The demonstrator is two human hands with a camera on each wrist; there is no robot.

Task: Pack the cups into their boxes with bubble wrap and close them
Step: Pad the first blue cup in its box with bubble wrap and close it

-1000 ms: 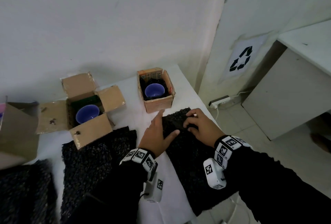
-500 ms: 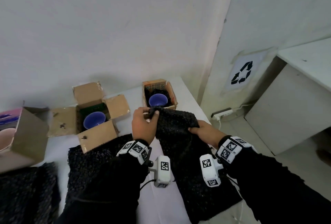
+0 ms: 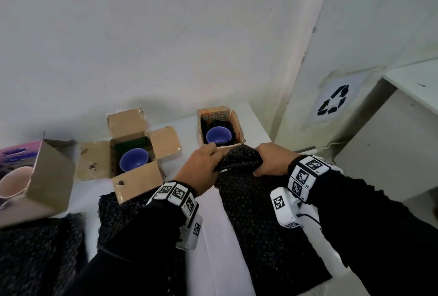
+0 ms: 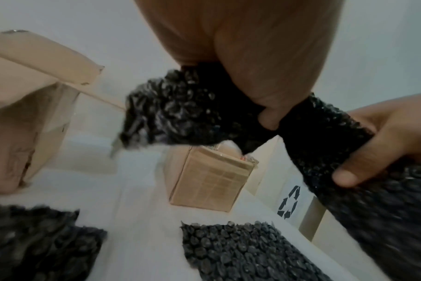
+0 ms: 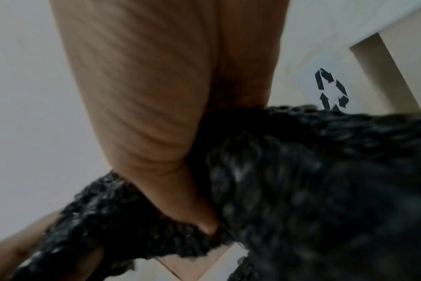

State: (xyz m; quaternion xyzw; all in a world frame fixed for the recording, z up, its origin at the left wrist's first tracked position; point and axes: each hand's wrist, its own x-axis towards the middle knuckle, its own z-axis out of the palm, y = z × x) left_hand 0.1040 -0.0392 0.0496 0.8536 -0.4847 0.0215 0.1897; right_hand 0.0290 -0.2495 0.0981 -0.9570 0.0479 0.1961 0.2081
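Observation:
Both hands hold the far edge of a black bubble wrap sheet (image 3: pixel 256 212), lifted off the table just in front of the small cardboard box (image 3: pixel 239 133). My left hand (image 3: pixel 201 165) grips the sheet's left corner (image 4: pixel 180 112). My right hand (image 3: pixel 272 160) grips its right corner (image 5: pixel 301 190). A blue cup (image 3: pixel 218 135) stands inside that small box, on black wrap. A second blue cup (image 3: pixel 134 162) sits in the larger open box (image 3: pixel 139 178) to the left, all flaps spread.
A third box (image 3: pixel 47 177) lies on its side at the far left with a pink cup (image 3: pixel 13 184) in its mouth. More black bubble wrap sheets (image 3: pixel 40 260) lie along the near edge. The white table (image 3: pixel 213 248) ends at the wall corner, right.
Both hands went from pressing the sheet flat on the table to gripping its far edge, then lifted it and carried it toward the small box.

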